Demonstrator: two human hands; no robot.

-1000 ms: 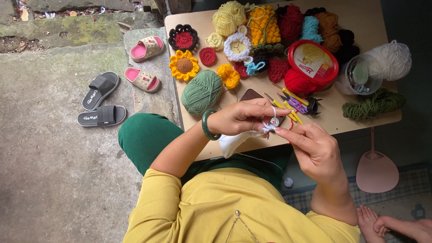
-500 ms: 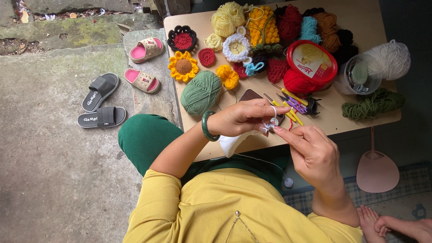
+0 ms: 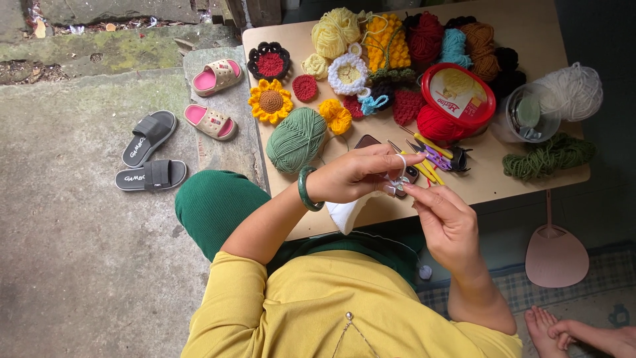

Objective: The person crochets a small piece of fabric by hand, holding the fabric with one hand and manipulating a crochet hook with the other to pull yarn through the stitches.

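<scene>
Red-lidded round tub [image 3: 458,95] on wooden table [image 3: 530,33]; both hands [image 3: 397,192] together, pinching white yarn [image 3: 399,174].

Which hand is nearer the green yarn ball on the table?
Left. The left hand sits just right of the green yarn ball; the right hand is farther off, below and right.

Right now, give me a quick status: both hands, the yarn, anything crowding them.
Left hand pinching white yarn, strand looped over a fingertip. Right hand meeting it with a small tool, too small to identify. Green yarn ball and scissors close on the table.
</scene>
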